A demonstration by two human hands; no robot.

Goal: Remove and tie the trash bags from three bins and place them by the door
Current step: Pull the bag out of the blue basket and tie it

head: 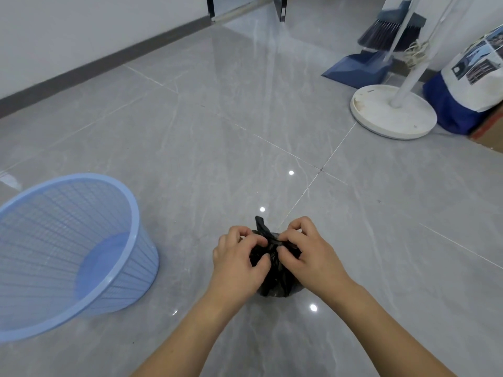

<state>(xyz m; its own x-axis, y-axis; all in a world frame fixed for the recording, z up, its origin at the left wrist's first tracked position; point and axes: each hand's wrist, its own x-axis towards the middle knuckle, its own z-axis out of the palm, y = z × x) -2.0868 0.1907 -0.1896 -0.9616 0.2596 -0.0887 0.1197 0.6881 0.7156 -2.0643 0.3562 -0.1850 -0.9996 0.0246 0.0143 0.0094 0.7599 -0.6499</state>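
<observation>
A small black trash bag (275,281) sits on the grey tiled floor just in front of me. My left hand (239,262) and my right hand (307,254) both pinch its gathered top, fingers curled around the twisted plastic. One loose end of the bag sticks up between the hands. To the left stands a light blue mesh bin (130,213) with no bag in it; its solid blue bottom shows.
A white round fan base (392,115) with its pole stands at the right. Behind it lean a blue dustpan (356,70) and a broom (392,31). A white and blue bag (468,85) lies at the far right. A dark skirting board (95,66) runs along the wall.
</observation>
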